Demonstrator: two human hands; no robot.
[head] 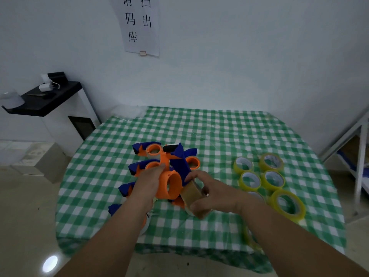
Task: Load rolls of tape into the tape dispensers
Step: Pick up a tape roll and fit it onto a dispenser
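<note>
Here, closest to the camera, two bare arms reach out over a table with a green and white checked cloth (199, 232). The right hand (209, 193) has its fingers curled around a roll of tape (192, 193), which looks brownish and blurry. The roll is tipped on its side, just beside the orange ring of a tape dispenser (169, 185). The left hand (148, 181) holds that orange and blue dispenser from the left, with the fingers wrapped on its body. How tight that hold is cannot be seen clearly.

What could go wrong? The roll may go in crooked and jam on the orange ring if it stays tipped. The dispenser could also slip or turn if the left hand holds it loosely. The sticky end of the tape might catch on a finger.

A little farther back sit more orange and blue dispensers (149, 151) in a heap, and some seem to have rolls in them already. To the right lie spare yellow rolls (271, 180), close together on the cloth.

Farthest away, a paper sign (139, 25) hangs on the white wall, and a black shelf (46, 98) stands at the left.
</note>
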